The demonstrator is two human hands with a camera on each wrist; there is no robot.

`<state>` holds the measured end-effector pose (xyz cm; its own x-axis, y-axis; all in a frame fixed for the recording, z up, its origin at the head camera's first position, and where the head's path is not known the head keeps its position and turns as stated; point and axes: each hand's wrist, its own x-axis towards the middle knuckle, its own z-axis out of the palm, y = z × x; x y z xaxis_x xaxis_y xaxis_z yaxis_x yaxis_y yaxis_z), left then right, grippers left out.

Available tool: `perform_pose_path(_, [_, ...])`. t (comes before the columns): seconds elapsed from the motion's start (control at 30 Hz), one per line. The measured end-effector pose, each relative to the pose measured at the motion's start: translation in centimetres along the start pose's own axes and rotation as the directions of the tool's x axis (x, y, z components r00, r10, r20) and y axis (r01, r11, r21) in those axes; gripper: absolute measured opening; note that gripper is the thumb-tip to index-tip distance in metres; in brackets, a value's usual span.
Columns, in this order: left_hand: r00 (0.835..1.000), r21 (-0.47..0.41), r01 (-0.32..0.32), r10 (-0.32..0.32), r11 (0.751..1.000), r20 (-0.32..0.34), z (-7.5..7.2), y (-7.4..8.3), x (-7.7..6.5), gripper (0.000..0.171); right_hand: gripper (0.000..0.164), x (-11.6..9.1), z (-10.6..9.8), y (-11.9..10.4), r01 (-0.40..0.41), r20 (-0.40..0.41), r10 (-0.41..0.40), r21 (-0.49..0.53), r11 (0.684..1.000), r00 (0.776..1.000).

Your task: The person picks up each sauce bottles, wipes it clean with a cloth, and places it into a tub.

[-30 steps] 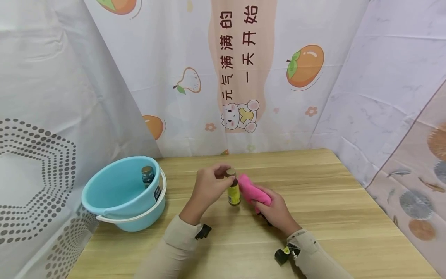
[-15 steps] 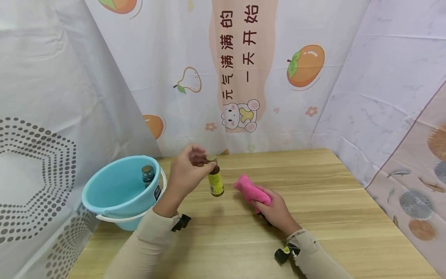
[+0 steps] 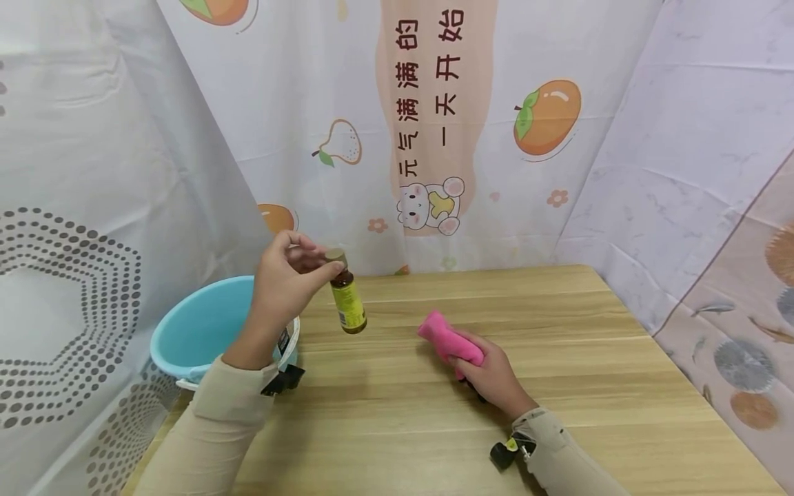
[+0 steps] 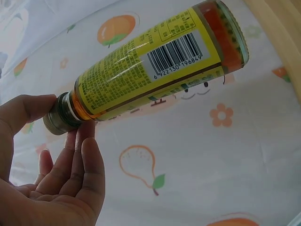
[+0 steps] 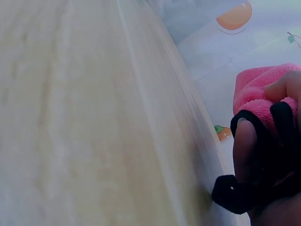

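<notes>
My left hand [image 3: 276, 286] pinches the cap of a small glass bottle [image 3: 349, 305] with a yellow label, near the bucket's right side. The bottle is raised over the table and tilted, its base pointing down and right. In the left wrist view, thumb and fingers meet around the cap of the bottle [image 4: 150, 68], and a barcode shows on its label. To the right, my right hand [image 3: 493, 375] grips a bunched pink cloth [image 3: 446, 337] low over the table. A black strap [image 5: 251, 123] lies among those fingers in the right wrist view.
A light blue bucket [image 3: 195, 334] with a white handle stands at the table's left side, partly covered by the left hand and forearm. The wooden table [image 3: 558, 344] backs onto a printed curtain [image 3: 279, 103], and more fabric hangs on both sides.
The left hand has lifted the bottle off the table and carried it left towards the bucket, tilting it. The jar seen earlier in the bucket is now hidden. The right hand stays put.
</notes>
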<state>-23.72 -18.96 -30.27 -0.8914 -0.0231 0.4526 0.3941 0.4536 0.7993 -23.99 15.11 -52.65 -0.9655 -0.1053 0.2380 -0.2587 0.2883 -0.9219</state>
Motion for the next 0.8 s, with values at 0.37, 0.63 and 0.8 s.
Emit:
perform_pose_path(0.37, [0.991,0.067,0.024,-0.015,0.997,-0.133,-4.7,1.1,0.8,0.047,0.048,0.0,-0.1,0.1,0.026,-0.005,-0.026,0.008,1.0,1.0])
perform_pose_path(0.63, [0.98,0.07,0.065,-0.051,0.995,-0.19,-8.4,0.0,1.6,0.04,0.049,-0.1,0.0,0.2,0.005,0.0,-0.005,-0.001,1.0,1.0])
perform_pose_path(0.8, [0.972,-0.018,0.116,-0.118,0.993,-0.205,-10.3,-0.6,1.8,0.038,0.049,-0.1,0.1,0.2,-0.003,-0.001,0.003,-0.006,1.0,1.0])
